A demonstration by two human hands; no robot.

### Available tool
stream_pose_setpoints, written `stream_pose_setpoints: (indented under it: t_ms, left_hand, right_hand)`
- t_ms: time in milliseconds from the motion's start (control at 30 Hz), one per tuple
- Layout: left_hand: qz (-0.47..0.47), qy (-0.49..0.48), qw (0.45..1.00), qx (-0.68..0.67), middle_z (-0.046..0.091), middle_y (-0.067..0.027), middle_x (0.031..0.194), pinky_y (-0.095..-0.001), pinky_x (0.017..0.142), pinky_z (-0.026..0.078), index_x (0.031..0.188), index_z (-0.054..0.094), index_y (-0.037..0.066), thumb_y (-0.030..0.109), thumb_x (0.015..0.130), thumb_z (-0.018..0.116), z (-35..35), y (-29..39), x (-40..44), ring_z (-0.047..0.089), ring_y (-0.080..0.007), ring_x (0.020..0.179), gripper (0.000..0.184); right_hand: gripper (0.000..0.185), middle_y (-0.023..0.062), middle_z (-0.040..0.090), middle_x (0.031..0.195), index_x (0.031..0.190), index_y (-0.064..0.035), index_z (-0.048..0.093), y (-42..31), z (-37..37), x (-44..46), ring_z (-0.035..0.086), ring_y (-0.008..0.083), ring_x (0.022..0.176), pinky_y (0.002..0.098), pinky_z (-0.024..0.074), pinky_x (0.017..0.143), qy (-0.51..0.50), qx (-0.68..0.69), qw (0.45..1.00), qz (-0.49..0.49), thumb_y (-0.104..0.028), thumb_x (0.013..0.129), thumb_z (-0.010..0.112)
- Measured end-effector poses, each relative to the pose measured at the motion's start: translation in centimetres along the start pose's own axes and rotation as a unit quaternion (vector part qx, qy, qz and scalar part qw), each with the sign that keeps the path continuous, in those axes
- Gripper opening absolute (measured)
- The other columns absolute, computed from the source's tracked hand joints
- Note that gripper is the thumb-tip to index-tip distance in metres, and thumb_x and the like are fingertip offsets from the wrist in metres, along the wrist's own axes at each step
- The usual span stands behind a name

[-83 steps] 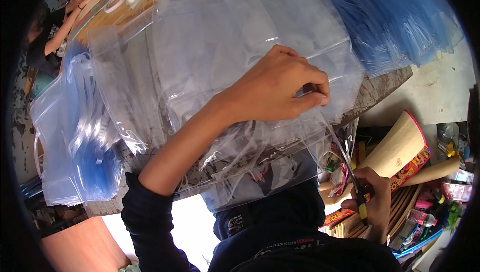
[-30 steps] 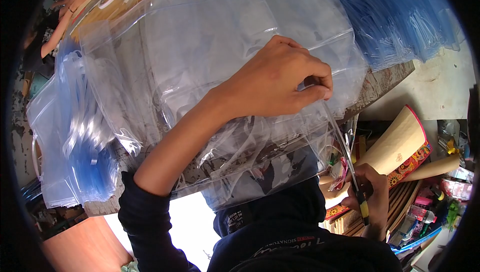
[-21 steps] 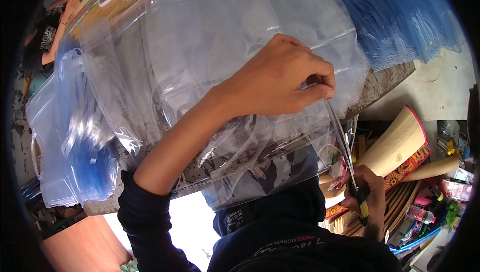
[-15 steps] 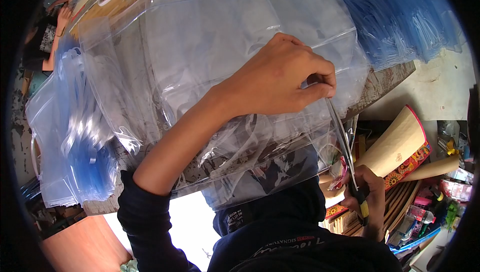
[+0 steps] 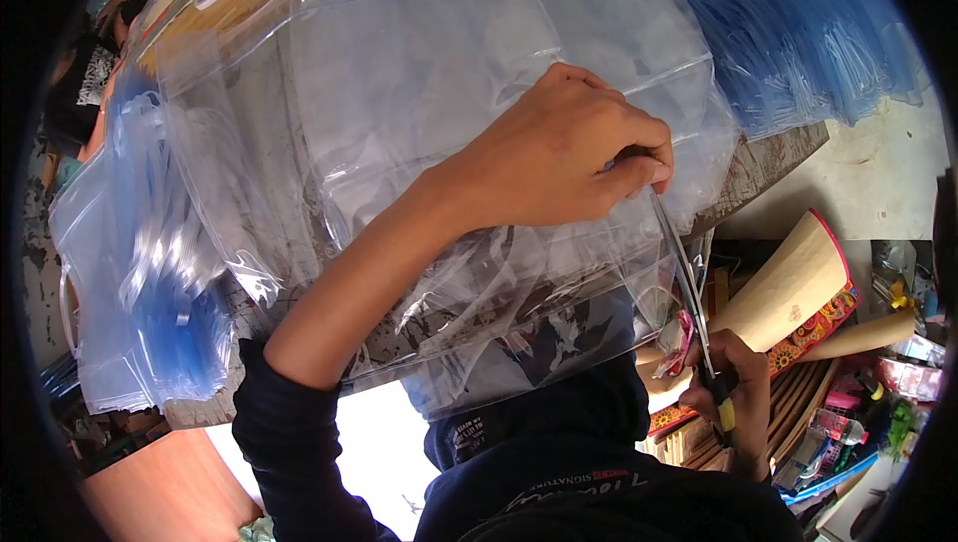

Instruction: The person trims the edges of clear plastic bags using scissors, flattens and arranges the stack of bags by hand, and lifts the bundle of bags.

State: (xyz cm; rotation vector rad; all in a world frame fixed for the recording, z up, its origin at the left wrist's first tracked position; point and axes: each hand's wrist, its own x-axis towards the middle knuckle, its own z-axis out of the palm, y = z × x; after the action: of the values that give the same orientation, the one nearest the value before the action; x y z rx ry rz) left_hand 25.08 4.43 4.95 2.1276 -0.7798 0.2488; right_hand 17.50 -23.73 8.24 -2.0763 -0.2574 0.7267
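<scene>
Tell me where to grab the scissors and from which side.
Probably best by the black-and-yellow handles of the scissors, from the right, where the right hand holds them: the long blades point away, toward the left hand.

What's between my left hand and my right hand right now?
Scissors: in the head view their blades run from the right hand up to the fingertips of the left hand, at the edge of the clear plastic.
</scene>
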Motion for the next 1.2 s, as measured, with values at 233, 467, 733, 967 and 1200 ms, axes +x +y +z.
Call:
stream_pose_setpoints:
  t_ms: [233,467,733,967,1200]
  left_hand:
    - [0.001,0.0,1.0,-0.002,0.055,0.0045,0.059,-0.0371,0.091,0.029,0.08,0.062,0.012,0.018,0.087,0.049,0.0,0.0,0.0,0.054,-0.0104,0.064,0.016]
    - [0.0,-0.001,1.0,-0.002,0.055,0.0048,0.059,-0.0373,0.091,0.028,0.08,0.062,0.013,0.019,0.086,0.049,0.0,0.0,0.1,0.054,-0.0105,0.065,0.015]
    - [-0.024,-0.023,0.999,-0.023,0.056,0.0046,0.06,-0.0378,0.091,0.028,0.08,0.062,0.012,0.018,0.086,0.05,-0.4,0.2,0.3,0.054,-0.0113,0.065,0.015]
    - [0.046,0.072,0.994,-0.063,0.059,-0.0046,0.07,-0.0324,0.067,0.044,0.08,0.059,0.004,0.005,0.071,0.054,-0.2,-0.5,0.4,0.056,-0.0185,0.068,0.011]
    - [0.032,0.079,0.994,-0.07,0.061,-0.0068,0.077,-0.0326,0.068,0.045,0.082,0.06,0.004,0.001,0.07,0.055,-0.3,-0.5,0.4,0.059,-0.0201,0.077,0.013]
  right_hand:
    - [0.05,0.0042,0.06,0.078,0.097,0.0004,0.053,0.5,0.0,-0.1,0.054,0.0062,0.058,0.0196,0.0416,0.051,-0.004,0.017,1.0,0.001,-0.018,0.06,0.081]
    - [0.049,0.005,0.061,0.08,0.099,-0.0003,0.052,0.6,0.0,-0.2,0.056,0.0067,0.059,0.0195,0.0434,0.053,0.0,0.021,1.0,0.012,-0.017,0.061,0.08]
    - [0.048,0.0029,0.06,0.08,0.099,-0.001,0.053,0.6,0.1,0.0,0.054,0.005,0.058,0.0183,0.0423,0.054,0.002,0.015,1.0,0.018,-0.015,0.062,0.079]
    - [0.052,-0.0004,0.055,0.066,0.093,-0.0011,0.054,0.5,-0.4,0.0,0.048,0.0036,0.054,0.0172,0.0347,0.051,-0.022,0.159,0.987,0.02,-0.027,0.058,0.082]
    - [0.052,-0.0008,0.053,0.063,0.092,-0.0009,0.054,0.3,-1.0,0.1,0.045,0.0033,0.053,0.0171,0.0323,0.048,-0.015,0.071,0.997,0.009,-0.031,0.059,0.081]
